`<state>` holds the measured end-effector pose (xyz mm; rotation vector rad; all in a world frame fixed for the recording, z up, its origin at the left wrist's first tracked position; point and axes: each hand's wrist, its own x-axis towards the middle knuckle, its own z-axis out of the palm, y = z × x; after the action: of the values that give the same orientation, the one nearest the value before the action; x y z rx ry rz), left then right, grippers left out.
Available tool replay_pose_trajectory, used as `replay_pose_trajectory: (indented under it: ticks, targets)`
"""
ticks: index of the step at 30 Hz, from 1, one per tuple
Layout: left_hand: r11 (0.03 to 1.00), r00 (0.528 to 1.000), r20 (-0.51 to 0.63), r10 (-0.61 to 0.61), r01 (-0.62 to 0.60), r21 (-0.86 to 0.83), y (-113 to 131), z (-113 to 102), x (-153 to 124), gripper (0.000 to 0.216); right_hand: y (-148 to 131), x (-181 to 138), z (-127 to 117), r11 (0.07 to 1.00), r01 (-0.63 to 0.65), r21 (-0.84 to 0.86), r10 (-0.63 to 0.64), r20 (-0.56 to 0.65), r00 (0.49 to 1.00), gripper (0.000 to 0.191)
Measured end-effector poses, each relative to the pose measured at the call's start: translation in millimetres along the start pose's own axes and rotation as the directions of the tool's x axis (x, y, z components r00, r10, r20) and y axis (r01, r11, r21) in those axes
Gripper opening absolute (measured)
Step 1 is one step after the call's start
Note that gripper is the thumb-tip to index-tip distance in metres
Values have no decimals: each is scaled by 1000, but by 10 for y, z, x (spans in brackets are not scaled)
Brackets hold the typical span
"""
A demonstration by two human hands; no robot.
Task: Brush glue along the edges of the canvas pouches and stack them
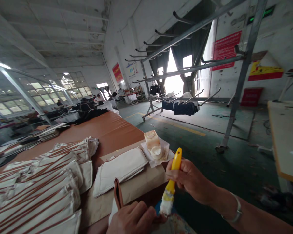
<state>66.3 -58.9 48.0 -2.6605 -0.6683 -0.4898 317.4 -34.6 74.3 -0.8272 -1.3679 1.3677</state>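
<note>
yellow-handled brush (171, 185) gripped in right hand (189, 180), long axis near upright, bristles down – almost touching the brown strap (118, 194) pinched under left hand (134, 218), closed on it at the table's near edge. left hand nearer the strap (right just above). beyond: white folded pieces (119, 169), glue tub (156, 152), striped stacks (39, 188) leftward.
</note>
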Motion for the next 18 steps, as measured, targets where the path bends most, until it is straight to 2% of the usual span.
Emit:
replay_pose_trajectory:
  ticks: [2,4,7,8,10,12,14,15,16,18]
  targets:
    - [997,1000,15,-21,22,-75,-35,35,14,19,6,-31,5,994,-7,105,10,-30,1000,29]
    - [980,996,50,-75,83,-181,-100,-46,121,26,-48,-54,-41,982,17,186,10,-145,989,28]
    - [907,969,195,-149,212,-365,-256,-403,450,38,-247,-64,-189,944,132,301,-21,-344,939,23]
    - [871,967,220,-128,216,-442,-322,-558,571,46,-338,-65,-247,925,188,329,-42,-403,914,21]
    - [748,974,193,-122,218,-627,-480,-846,750,65,-529,-77,-356,886,284,365,-78,-487,870,18]
    - [604,964,165,-211,261,-753,-686,-1034,761,76,-680,-110,-440,863,323,389,-78,-529,845,16]
    - [503,900,240,-365,407,-762,-950,-1081,556,88,-732,-164,-489,863,316,394,-48,-558,828,14]
    - [465,834,331,-441,528,-710,-1101,-1056,379,94,-710,-196,-500,870,302,389,-31,-568,822,14]
    - [414,729,445,-520,671,-615,-1256,-1003,164,101,-656,-226,-504,878,282,386,-10,-574,819,14]
    - [355,588,559,-585,805,-476,-1538,-832,-326,99,-471,-276,-495,890,227,396,47,-575,817,16]
